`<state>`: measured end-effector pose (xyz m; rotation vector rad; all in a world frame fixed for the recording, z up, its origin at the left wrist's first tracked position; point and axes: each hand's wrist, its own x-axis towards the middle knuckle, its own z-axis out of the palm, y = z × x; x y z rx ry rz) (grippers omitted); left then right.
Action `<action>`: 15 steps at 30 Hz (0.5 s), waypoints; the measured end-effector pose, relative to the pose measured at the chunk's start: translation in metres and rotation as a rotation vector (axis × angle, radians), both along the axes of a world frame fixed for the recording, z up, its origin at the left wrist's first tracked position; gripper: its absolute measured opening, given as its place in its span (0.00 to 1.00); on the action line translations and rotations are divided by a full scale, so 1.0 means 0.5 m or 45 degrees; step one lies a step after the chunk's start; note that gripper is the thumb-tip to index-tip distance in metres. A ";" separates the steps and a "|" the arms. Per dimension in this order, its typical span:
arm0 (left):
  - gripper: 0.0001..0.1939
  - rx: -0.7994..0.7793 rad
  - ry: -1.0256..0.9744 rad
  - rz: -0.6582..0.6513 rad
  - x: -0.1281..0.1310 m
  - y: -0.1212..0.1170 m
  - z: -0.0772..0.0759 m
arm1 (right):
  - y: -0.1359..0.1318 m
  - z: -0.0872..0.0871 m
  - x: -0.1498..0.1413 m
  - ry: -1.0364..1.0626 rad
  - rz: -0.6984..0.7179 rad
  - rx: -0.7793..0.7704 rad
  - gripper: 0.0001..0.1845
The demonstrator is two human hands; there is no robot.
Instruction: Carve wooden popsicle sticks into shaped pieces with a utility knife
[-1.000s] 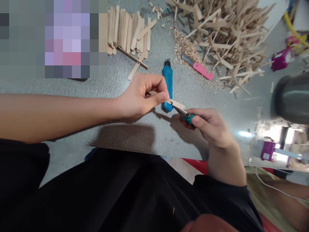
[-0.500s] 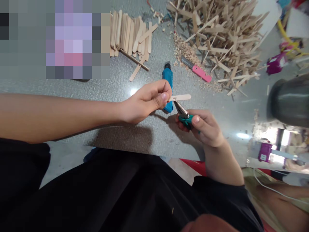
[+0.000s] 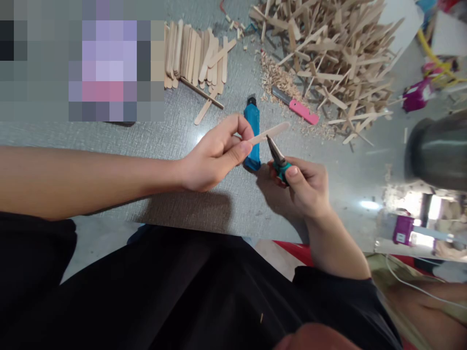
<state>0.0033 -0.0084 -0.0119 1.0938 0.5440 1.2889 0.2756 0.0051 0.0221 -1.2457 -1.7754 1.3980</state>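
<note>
Between thumb and fingertips, my left hand (image 3: pixel 221 154) pinches one end of a wooden craft stick (image 3: pixel 274 132), which points right and slightly up. My right hand (image 3: pixel 308 187) is wrapped round the green handles of needle-nose pliers (image 3: pixel 278 156). The pliers' tips are at the stick's lower edge, near its middle; whether they touch it I cannot tell. Under the stick and my left fingertips lies a blue utility knife (image 3: pixel 252 121) on the grey table (image 3: pixel 175 136). A pink-handled blade tool (image 3: pixel 303 112) rests farther back, beside wood shavings (image 3: pixel 275 73).
A row of craft sticks (image 3: pixel 193 53) lies at the back left, with two crossed sticks in front. A large heap of sticks (image 3: pixel 328 53) fills the back right. At right are a dark rounded object (image 3: pixel 438 150) and a purple item (image 3: pixel 418 95). Another person's leg (image 3: pixel 434 306) shows at lower right.
The craft stick has tilted, its free end rising away from me. The pliers' tips have shifted slightly up and right and stand more upright. My left fingers have loosened their curl a little.
</note>
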 end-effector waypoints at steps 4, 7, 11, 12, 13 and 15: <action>0.23 -0.085 0.106 0.095 -0.008 0.006 0.000 | 0.025 0.021 0.009 -0.033 0.095 -0.025 0.21; 0.23 -0.070 0.133 0.186 -0.014 0.020 0.004 | 0.033 0.045 0.005 -0.123 0.153 -0.053 0.20; 0.22 -0.044 0.213 0.276 -0.021 0.031 0.010 | 0.040 0.059 0.006 -0.201 0.195 -0.137 0.24; 0.22 -0.055 0.252 0.293 -0.024 0.031 0.010 | 0.042 0.058 0.008 -0.190 0.211 -0.149 0.25; 0.21 -0.070 0.275 0.306 -0.027 0.030 0.009 | 0.044 0.056 0.010 -0.181 0.239 -0.170 0.25; 0.19 -0.108 0.284 0.273 -0.034 0.027 0.005 | 0.047 0.050 0.011 -0.136 0.257 -0.193 0.24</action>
